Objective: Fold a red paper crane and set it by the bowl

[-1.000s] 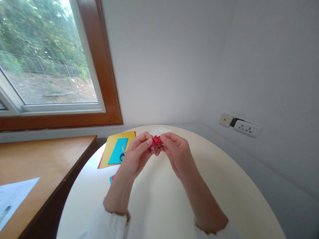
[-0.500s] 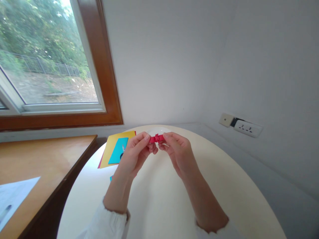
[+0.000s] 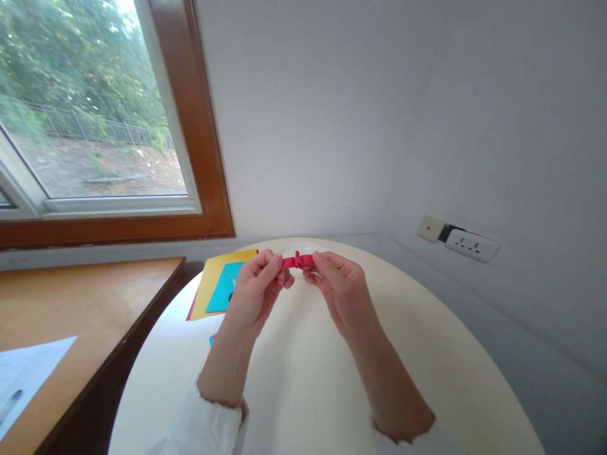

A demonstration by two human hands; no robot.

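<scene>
A small red folded paper piece (image 3: 298, 260), shaped like a bow with a crumpled middle, is stretched between my two hands above the far part of the white round table (image 3: 303, 366). My left hand (image 3: 258, 287) pinches its left end between thumb and forefinger. Its right end is gripped the same way by my right hand (image 3: 339, 284). The other fingers of both hands curl below the piece, and the ends inside the pinches are hidden.
Left of my hands lie yellow paper (image 3: 208, 278) and a blue sheet (image 3: 220, 294), with scissors partly covered by my left hand. A small blue scrap (image 3: 212, 340) is near my left wrist. A wooden desk (image 3: 109, 297) with white paper (image 3: 33, 373) stands at left.
My left hand has shifted slightly left and my right hand slightly right, so more of the red paper piece shows between them. Both still hold it.
</scene>
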